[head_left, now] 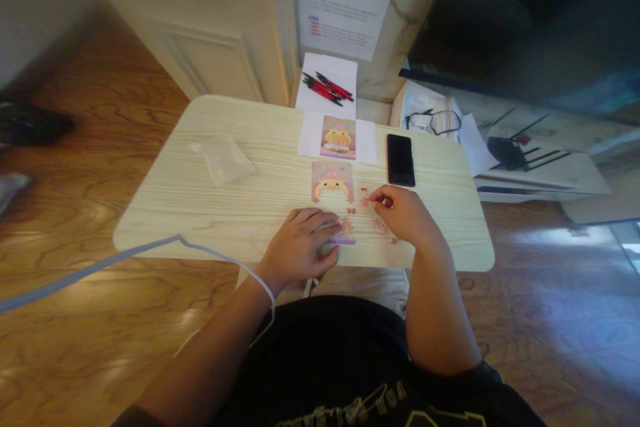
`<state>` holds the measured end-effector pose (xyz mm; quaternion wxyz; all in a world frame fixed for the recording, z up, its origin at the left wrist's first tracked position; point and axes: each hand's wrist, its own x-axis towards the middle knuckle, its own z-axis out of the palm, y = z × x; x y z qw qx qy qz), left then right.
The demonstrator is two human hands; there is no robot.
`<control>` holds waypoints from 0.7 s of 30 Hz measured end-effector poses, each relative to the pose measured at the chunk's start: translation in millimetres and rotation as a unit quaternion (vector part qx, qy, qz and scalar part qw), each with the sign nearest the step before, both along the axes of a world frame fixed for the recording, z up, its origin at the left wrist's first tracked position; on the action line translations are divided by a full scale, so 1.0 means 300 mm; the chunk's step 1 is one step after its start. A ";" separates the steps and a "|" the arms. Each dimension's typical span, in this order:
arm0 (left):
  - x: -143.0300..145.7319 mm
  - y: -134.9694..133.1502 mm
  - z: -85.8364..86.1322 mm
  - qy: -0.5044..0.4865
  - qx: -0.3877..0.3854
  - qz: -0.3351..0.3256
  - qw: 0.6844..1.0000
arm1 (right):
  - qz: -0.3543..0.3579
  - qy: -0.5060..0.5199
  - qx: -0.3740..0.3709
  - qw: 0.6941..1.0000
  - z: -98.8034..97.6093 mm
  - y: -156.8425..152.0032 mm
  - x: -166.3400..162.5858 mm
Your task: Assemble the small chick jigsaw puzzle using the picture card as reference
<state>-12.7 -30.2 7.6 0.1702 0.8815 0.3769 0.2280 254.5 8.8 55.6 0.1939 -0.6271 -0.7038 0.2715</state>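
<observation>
A part-built jigsaw of a yellow duck (pixel 332 182) lies in the middle of the light wooden table (pixel 240 200). My left hand (pixel 303 244) rests flat, fingers out, on a lower block of joined pieces (pixel 344 232). My right hand (pixel 403 212) is curled, its fingertips pinching a small pink puzzle piece (pixel 366 198) just right of the duck. More loose pieces (pixel 384 227) lie under and beside that hand. A printed picture of the same duck (pixel 338 137) sits on white paper farther back.
A black phone (pixel 401 159) lies right of the picture. A clear plastic bag (pixel 225 159) sits at the table's left. Red and black pens (pixel 327 88) lie on paper behind. Glasses (pixel 434 121) and cables rest on a low shelf to the right. A white cord (pixel 125 257) crosses the left.
</observation>
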 end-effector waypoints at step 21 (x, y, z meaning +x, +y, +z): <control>0.144 0.007 0.020 0.032 0.013 0.049 0.998 | -0.068 -0.008 0.000 0.998 -0.067 -0.157 0.259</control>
